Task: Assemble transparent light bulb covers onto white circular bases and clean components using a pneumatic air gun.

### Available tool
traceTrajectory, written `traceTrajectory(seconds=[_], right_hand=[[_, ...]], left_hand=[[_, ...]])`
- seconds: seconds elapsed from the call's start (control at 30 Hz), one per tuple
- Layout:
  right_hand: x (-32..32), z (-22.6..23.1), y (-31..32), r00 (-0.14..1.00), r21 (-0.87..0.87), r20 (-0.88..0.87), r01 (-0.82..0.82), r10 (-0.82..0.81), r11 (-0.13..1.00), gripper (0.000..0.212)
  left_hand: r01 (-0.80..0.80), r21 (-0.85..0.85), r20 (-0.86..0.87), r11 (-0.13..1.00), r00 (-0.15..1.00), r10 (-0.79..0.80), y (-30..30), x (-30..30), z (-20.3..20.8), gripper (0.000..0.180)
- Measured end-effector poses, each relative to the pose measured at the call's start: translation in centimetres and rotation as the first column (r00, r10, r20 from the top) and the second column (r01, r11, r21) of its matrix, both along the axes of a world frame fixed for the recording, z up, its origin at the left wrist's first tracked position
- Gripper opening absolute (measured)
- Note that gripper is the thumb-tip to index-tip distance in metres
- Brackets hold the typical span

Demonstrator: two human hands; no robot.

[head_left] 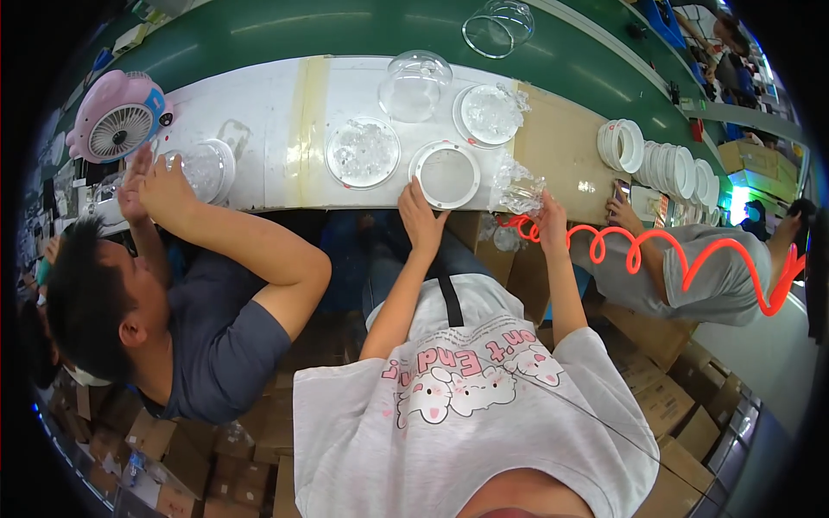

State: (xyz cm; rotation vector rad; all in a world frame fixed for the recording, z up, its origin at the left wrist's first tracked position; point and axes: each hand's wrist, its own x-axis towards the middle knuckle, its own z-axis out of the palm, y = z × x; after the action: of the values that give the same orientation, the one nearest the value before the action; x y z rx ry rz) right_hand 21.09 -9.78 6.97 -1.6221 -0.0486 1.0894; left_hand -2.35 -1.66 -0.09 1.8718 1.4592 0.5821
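Observation:
A white round ring with a grey disc inside (pixel 445 175) lies at the near edge of the bench. My left hand (pixel 421 217) grips its near left rim, fingers along the side and thumb by the front edge. To the right, my right hand (pixel 551 224) is closed on a shiny piece of crumpled clear plastic (pixel 521 188); its exact kind is unclear. Two white round trays, one on the left (pixel 363 153) and one farther back (pixel 490 115), carry clear glittery pieces. Behind the ring stands a clear dome (pixel 415 85).
A red coiled hose (pixel 639 250) stretches right from beside my right hand. Stacked white rings (pixel 682 171) line the right end. Another clear dome (pixel 498 28) rests on the green surface. A co-worker (pixel 216 302) sits left by a pink fan (pixel 119 121); another person (pixel 691 268) works right.

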Motion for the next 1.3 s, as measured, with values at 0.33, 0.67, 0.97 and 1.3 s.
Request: traceTrajectory(seconds=[0.33,0.67,0.97,1.3], right_hand=[[0.1,1.0,0.4,1.0,0.003,0.023,-0.002,0.002,1.0,0.024],[-0.3,0.5,0.7,0.997,-0.022,0.072,0.016,-0.014,1.0,0.022],[-0.6,1.7,0.0,0.994,-0.025,0.107,-0.011,0.013,1.0,0.024],[-2.6,-0.2,1.4,0.852,-0.07,0.506,-0.114,0.133,0.991,0.029]], left_hand=[[0.277,0.082,0.124,0.957,0.95,-0.286,4.2,-2.0,-1.4,0.109],[0.107,-0.081,0.021,0.991,0.994,-0.106,-0.6,1.9,1.9,0.11],[0.647,0.126,-0.078,0.752,0.762,-0.642,6.8,0.8,-0.7,0.105],[0.197,-0.016,-0.05,0.98,0.979,-0.197,-0.5,0.7,0.1,0.109]])
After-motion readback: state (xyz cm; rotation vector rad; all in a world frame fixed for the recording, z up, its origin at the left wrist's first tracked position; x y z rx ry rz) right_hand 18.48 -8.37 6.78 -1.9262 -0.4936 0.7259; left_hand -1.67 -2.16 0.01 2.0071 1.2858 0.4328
